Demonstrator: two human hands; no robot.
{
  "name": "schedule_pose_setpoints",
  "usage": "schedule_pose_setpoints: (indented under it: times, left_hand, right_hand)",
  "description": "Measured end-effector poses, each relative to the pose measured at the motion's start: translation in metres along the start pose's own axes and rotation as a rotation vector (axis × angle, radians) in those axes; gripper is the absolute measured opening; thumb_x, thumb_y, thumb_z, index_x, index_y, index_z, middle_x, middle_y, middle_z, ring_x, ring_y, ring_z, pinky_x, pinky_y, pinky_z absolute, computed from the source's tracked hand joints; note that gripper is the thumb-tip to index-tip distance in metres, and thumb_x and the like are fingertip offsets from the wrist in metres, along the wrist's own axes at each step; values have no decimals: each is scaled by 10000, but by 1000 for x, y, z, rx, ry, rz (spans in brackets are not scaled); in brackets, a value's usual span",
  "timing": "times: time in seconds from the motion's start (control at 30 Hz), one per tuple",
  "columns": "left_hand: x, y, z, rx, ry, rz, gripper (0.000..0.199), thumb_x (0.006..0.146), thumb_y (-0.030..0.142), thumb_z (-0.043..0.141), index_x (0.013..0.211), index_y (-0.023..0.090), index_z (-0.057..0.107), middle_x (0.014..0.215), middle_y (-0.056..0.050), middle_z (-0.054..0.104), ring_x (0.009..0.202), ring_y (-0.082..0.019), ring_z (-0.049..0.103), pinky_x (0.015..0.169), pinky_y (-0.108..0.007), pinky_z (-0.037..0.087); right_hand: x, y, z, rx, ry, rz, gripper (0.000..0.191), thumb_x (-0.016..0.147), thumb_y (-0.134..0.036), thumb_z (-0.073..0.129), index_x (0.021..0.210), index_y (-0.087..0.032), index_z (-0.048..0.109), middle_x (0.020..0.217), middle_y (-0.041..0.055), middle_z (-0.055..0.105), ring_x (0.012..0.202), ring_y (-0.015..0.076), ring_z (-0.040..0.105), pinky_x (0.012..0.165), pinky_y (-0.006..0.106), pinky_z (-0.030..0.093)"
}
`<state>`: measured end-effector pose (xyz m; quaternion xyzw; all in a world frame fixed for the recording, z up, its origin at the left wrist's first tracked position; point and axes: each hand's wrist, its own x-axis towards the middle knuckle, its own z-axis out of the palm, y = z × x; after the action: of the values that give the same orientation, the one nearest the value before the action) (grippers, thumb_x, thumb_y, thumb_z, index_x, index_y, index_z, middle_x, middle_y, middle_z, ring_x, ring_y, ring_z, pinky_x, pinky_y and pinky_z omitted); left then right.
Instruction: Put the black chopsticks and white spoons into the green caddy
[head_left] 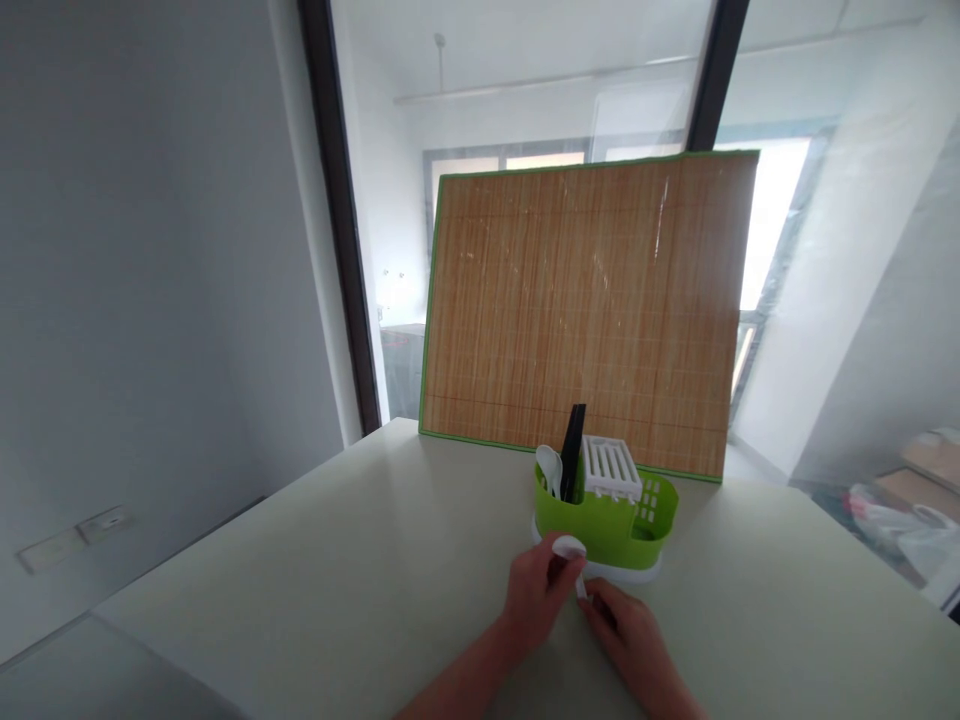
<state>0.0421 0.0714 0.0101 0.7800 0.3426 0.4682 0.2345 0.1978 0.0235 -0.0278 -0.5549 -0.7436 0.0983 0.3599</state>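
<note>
A white spoon (569, 547) is held in front of the green holder, its bowl up and its handle pointing down. My left hand (537, 590) is closed around it just below the bowl. The fingers of my right hand (624, 628) pinch the lower end of the handle. The green holder (611, 533) stands on a white base right behind my hands. White spoons (550, 468) stand upright in its left compartment, beside black chopsticks (572, 452). A white slatted rack (612, 468) sits on its middle. Its right compartment has a perforated back wall.
The holder stands on a pale table (360, 560). Behind it a bamboo mat (585, 310) with a green edge leans upright against the glass. A wall with sockets (105, 524) is on the left. Boxes and plastic bags (911, 525) lie beyond the table at the right.
</note>
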Motion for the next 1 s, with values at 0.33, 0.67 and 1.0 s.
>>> schedule_pose_setpoints:
  times: [0.33, 0.67, 1.0]
  left_hand:
    - [57, 23, -66, -20, 434, 56, 205, 864, 332, 476, 895, 182, 611, 768, 2, 603, 617, -89, 495, 579, -177, 390]
    - [122, 12, -70, 194, 478, 100, 253, 870, 378, 445, 902, 183, 604, 739, 10, 592, 627, -93, 505, 592, -196, 360]
    - [118, -23, -45, 407, 164, -84, 355, 857, 357, 457, 1197, 256, 462, 743, 36, 605, 630, -120, 534, 550, -217, 296]
  right_hand:
    - [2, 0, 1, -40, 18, 6, 285, 879, -346, 376, 1058, -207, 550, 624, -21, 596, 549, 142, 553, 548, 242, 402]
    - [0, -5, 2, -87, -103, 25, 223, 868, -274, 394, 972, -254, 591, 790, -2, 670, 671, 150, 604, 621, 238, 386]
    - [1, -9, 1, -83, -109, 22, 202, 851, -228, 424, 948, -268, 596, 812, -32, 675, 713, 140, 617, 640, 219, 373]
